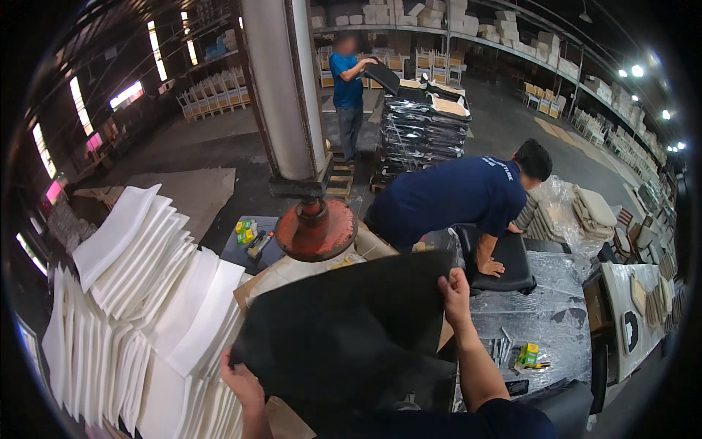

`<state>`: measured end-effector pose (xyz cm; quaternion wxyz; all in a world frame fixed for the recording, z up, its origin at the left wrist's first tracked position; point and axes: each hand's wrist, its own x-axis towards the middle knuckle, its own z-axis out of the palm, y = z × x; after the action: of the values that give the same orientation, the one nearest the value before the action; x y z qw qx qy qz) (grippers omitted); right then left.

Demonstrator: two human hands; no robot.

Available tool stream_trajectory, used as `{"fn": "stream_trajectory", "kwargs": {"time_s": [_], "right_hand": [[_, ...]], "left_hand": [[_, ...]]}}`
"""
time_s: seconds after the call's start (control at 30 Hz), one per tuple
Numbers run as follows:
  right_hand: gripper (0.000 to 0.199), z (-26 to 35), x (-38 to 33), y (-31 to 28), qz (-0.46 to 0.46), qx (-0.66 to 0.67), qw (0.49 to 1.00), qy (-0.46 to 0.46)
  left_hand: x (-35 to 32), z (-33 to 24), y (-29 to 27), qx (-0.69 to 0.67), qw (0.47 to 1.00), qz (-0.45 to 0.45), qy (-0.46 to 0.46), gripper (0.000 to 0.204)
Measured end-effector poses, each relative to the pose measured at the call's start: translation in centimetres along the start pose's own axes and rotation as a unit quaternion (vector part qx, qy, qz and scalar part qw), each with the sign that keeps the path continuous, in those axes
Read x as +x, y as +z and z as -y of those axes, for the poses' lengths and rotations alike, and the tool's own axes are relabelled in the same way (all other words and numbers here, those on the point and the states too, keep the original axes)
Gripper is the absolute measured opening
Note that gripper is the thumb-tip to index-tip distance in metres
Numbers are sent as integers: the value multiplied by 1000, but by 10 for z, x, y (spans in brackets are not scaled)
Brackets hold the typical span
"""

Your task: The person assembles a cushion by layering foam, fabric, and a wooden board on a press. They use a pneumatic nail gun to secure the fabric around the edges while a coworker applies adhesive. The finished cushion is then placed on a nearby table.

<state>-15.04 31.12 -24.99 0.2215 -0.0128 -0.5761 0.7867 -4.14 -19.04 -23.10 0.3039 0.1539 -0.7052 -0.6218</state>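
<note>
A wide black upholstery sheet [344, 322] is stretched out between my hands, tilted in front of me. My right hand [457, 296] pinches its upper right corner, thumb and fingers closed. At the lower left edge, my left hand [243, 384] grips the same sheet; some of its fingers are hidden behind the material. Just beyond the sheet's top edge is a red round metal press head [316, 228] with worn paint. The sheet covers most of the surface beneath it.
Tall stacks of white foam pads [157, 307] stand close on my left. To the right, a co-worker leans on a black seat cushion [497, 256] on a plastic-covered table [556, 307]. Staple strips [502, 347] and a green-yellow box [527, 355] lie there. A pillar [281, 95] rises ahead.
</note>
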Motion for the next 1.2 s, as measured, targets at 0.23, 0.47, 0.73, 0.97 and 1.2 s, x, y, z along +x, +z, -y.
{"fn": "stream_trajectory", "kwargs": {"time_s": [0.23,0.47,0.73,0.97,1.2], "right_hand": [[23,12,42,-40,41,-230,970,-61],[11,40,49,-37,54,-239,969,2],[30,-22,127,-2,116,-321,939,31],[27,-107,267,89,92,-327,939,-54],[50,-158,205,74,158,-527,832,73]], "left_hand": [[29,41,32,0,995,74,-67,19],[-2,-6,-19,48,991,113,-52,22],[61,-1,24,26,971,67,-226,71],[195,51,106,43,970,113,-209,61],[128,97,91,202,950,85,-224,48]]}}
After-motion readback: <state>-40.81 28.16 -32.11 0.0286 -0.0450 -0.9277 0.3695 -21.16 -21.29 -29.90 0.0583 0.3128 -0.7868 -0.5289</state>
